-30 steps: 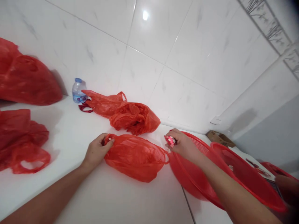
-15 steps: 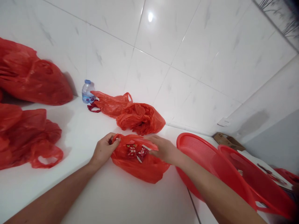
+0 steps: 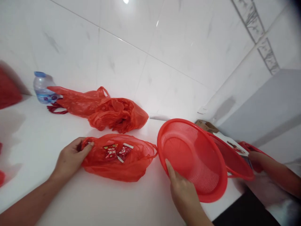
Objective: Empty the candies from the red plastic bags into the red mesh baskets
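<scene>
My left hand [image 3: 73, 154] pinches the left end of an opened red plastic bag [image 3: 115, 174] between thumb and fingers. Two small red packets with white and printed markings, one packet [image 3: 110, 151] left of the other packet [image 3: 124, 152], lie inside the bag. A loop at the bag's right end reaches the rim of a red plastic basket [image 3: 178, 147] with mesh sides. On that basket's near-left rim is my right hand [image 3: 184, 191], one digit over the edge and the other fingers hidden below. I see nothing in the basket.
Crumpled red bags [image 3: 117, 114] lie along the tiled wall, beside a clear water bottle [image 3: 44, 89] with a blue cap. A second red basket [image 3: 237, 160] and a cardboard box [image 3: 207, 126] stand to the right. Another person's arm [image 3: 275, 168] reaches in at far right.
My right hand has left the bag and moved right onto the basket rim. The view has turned right. My left hand still holds the bag; another person's arm now shows.
</scene>
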Available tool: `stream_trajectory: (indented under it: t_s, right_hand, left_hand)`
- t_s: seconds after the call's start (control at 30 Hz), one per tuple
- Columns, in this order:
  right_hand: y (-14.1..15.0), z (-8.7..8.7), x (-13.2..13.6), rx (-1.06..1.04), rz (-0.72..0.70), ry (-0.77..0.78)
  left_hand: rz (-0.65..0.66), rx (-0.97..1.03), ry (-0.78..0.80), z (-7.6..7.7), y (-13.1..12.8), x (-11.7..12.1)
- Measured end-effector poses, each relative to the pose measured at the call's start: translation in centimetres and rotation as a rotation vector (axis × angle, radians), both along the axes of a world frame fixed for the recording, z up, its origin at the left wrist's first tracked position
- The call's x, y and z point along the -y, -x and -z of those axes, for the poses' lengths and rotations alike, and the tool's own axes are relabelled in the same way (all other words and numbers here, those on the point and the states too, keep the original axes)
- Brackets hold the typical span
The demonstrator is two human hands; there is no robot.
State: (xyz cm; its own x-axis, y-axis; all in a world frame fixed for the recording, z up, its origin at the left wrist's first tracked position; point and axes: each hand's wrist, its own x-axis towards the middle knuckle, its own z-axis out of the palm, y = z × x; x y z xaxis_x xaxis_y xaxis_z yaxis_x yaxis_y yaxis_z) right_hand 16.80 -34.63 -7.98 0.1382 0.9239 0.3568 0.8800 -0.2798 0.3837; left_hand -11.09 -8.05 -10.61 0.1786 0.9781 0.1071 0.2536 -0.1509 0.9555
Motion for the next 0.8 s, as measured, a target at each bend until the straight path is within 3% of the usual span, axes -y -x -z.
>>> stream_trajectory:
  t_s: [0.1,0.23,0.43,0.63,0.8]
  right_hand:
    - [1.4,0.9,0.2,0.010,-0.016,0.006]
    - [1.6,0.7,0.1,0.012,-0.011,0.075]
    - [-0.9,-1.1,0.1,-0.132,0.015,0.067]
    - [-3.0,-3.0,-1.1,-0.236,0.077,0.058]
    - [-1.6,-4.3,-2.3,-0.225,-0.055,-0.097]
  left_hand:
    - [-0.012,-0.049,0.023,-0.2,0.1,0.0]
    - [-0.042,-0.063,0.026,-0.3,0.0,-0.1]
    - [0.009,0.092,-0.042,0.2,-0.2,0.0]
    - [-0.002,0.085,-0.122,0.0,-0.1,0.3]
    - [-0.014,0.011,-0.140,-0.6,0.2,0.4]
